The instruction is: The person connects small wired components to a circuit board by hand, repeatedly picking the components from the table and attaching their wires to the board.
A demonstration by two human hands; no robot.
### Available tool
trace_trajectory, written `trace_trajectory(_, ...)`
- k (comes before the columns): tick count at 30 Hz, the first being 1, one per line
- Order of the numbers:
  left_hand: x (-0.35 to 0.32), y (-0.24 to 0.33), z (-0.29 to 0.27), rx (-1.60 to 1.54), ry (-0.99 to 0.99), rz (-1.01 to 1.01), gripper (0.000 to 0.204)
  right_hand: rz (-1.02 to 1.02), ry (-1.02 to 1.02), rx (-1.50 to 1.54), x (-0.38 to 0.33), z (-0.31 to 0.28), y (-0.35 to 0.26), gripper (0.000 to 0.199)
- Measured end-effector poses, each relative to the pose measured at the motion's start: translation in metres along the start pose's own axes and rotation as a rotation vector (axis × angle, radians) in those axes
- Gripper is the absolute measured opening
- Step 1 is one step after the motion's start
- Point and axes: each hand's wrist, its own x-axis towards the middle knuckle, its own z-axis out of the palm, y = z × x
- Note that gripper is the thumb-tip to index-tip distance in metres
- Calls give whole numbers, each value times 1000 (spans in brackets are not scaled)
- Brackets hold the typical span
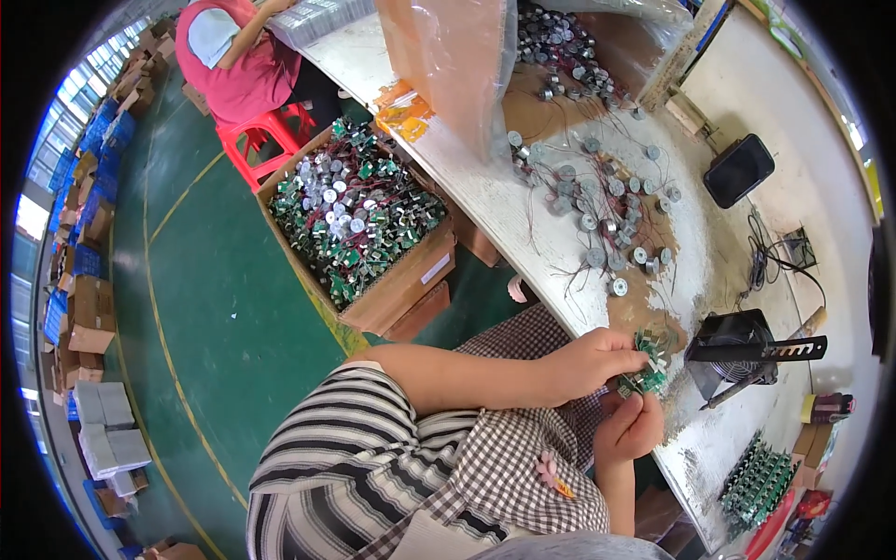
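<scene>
My left hand (602,364) is closed, with thumb and fingertips pinching a small cluster of green circuit boards (653,359). Just below it, my right hand (630,431) grips the lower edge of the same cluster between thumb and fingers. The boards are held over the worn white workbench (565,271), near its front edge. Beyond my hands, many small round silver motors (616,210) with thin dark red wires lie scattered on the bench. How many boards are in the cluster, I cannot tell.
A cardboard box (411,294) heaped with wired boards and motors stands left of the bench. A fan (733,350) with a soldering iron (747,385) stands right of my hands. More green boards (758,481) lie lower right. A black phone (739,171) is farther back. Another person (238,65) sits far left.
</scene>
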Motion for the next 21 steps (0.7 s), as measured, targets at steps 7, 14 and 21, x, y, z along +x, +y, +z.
trace_trajectory(7, -41, 16, -13, 770, 1, 255, 23, 376, -20, 310, 14, 8, -17, 22)
trace_trajectory(14, -116, 89, -95, 469, 880, 231, 22, 237, -225, 430, 11, 10, -10, 20)
trace_trajectory(21, -172, 176, -281, -57, 1218, 1156, 20, 313, -226, 495, 5, 21, -16, 17)
